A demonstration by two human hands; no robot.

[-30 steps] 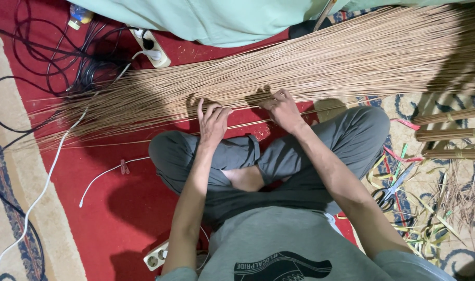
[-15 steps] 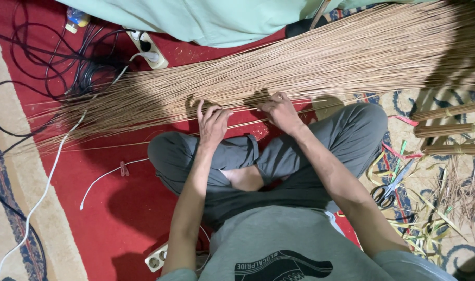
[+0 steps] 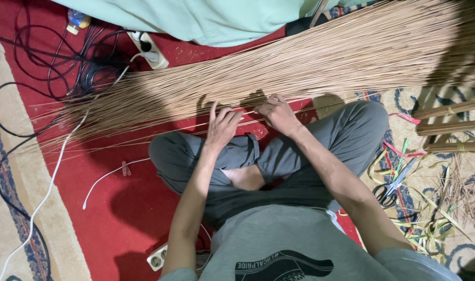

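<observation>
A long, wide pile of thin tan sticks [image 3: 320, 62] lies across the red carpet [image 3: 107, 208], fanning out to thin tips at the left. I sit cross-legged in grey trousers just in front of it. My left hand [image 3: 223, 125] rests on the near edge of the pile, fingers spread and curled over a few sticks. My right hand [image 3: 277, 113] sits close beside it, pinching some sticks at the same edge. Which sticks each hand holds is hard to tell.
Scissors [image 3: 392, 186] lie to my right among green and yellow strips. Tied stick bundles [image 3: 451, 127] lie at the far right. Black cables [image 3: 65, 62], a white power strip [image 3: 150, 49] and a white cord [image 3: 50, 187] lie at left. Another power strip [image 3: 158, 256] sits by my left elbow. Pale green cloth [image 3: 211, 18] lies behind the pile.
Both hands stay at the near edge of the stick pile with only small finger movements. The view has shifted slightly.
</observation>
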